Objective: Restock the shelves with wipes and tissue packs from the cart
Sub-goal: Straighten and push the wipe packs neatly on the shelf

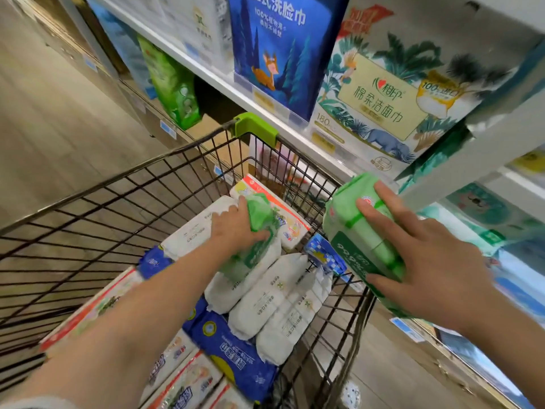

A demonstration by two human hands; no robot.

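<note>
The upper shelf (218, 78) is walled shut: the blue pack (280, 54) and the leafy box (383, 98) stand flush. Below, a dark gap (213, 97) opens beside the green bag (174, 84), behind the cart (132, 171) wire. The cart's far left lies open; white packs (265, 293) crowd under my left hand (236, 228) and its green pack (259, 216). My right hand (436, 261) holds a second green pack (348, 225) over the rim, a white rail (442, 175) just beyond
</note>
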